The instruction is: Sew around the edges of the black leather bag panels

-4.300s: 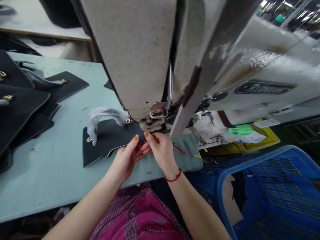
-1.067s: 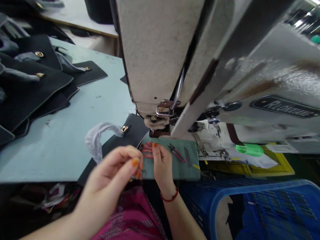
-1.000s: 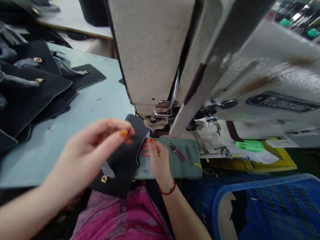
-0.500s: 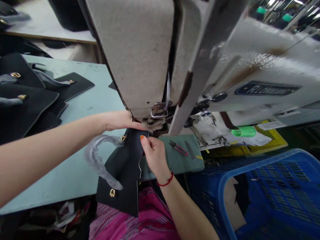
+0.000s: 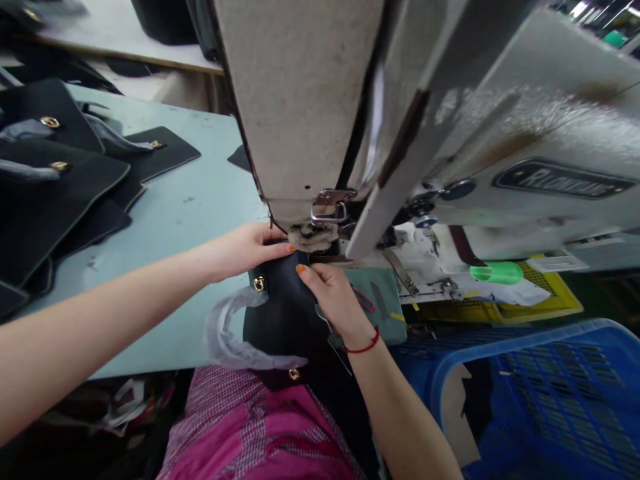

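While the left hand (image 5: 263, 248) lies with its thumb on the far end of a black panel (image 5: 283, 313), its other fingers reach behind the machine, so how tightly it grips cannot be told. The right hand (image 5: 333, 290) is narrow, thumb on top, pinching the panel's right edge close to the left thumb; a red bracelet (image 5: 363, 343) circles that wrist. The panel sits under both hands, below the machine head, its near end hanging past the table edge over a pink checked apron (image 5: 255, 427). On its left side, a handle wrapped in cloudy plastic (image 5: 225, 333) arches between two gold rings. Directly ahead, the bulky off-white sewing machine (image 5: 300, 100) blocks the view of the needle area and the panel's far tip. Just beyond the right hand, which partly covers them, lie pink-handled snips (image 5: 366, 301) on the pale green table (image 5: 175, 227). Well to the left, more black panels (image 5: 60, 193) overlap in a pile, with plastic-wrapped handles and gold fittings. To the right are a green tube (image 5: 497, 272), a yellow basket (image 5: 567, 301) and, nearer, a large blue crate (image 5: 525, 341) holding scraps.
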Action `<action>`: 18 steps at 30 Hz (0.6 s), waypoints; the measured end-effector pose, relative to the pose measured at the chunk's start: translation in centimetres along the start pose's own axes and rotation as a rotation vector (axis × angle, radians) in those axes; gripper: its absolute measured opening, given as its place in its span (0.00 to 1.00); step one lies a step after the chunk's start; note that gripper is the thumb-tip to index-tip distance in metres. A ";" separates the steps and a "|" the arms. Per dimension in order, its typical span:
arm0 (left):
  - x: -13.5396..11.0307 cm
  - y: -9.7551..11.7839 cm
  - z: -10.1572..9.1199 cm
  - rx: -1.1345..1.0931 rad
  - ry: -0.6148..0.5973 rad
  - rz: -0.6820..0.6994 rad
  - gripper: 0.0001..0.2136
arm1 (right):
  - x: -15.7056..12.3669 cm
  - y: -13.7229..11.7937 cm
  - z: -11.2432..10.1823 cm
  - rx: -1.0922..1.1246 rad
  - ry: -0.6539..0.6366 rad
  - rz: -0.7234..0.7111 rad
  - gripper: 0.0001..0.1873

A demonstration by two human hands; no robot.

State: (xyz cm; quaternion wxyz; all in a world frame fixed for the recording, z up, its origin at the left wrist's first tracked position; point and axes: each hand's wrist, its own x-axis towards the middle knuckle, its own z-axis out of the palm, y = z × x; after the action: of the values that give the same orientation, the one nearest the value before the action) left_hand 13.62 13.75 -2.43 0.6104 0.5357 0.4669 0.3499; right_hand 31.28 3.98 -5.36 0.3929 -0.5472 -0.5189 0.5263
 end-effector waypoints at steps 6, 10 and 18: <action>-5.7 -6.2 -2.5 0.508 0.355 0.327 0.15 | -4.3 -0.3 -1.1 -0.207 -0.096 -0.017 0.21; -9.6 -10.8 -2.4 0.369 0.274 0.078 0.21 | -6.8 1.4 0.6 -0.134 0.028 0.016 0.19; -9.3 -8.6 3.2 -0.333 0.115 -0.436 0.31 | -8.1 2.0 3.5 -0.008 0.204 0.026 0.12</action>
State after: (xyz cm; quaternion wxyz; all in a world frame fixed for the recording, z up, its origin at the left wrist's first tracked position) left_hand 13.00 2.52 -9.03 0.7235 0.2940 0.5410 0.3122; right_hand 28.88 -4.65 -6.42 0.4346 -0.6061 -0.4713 0.4708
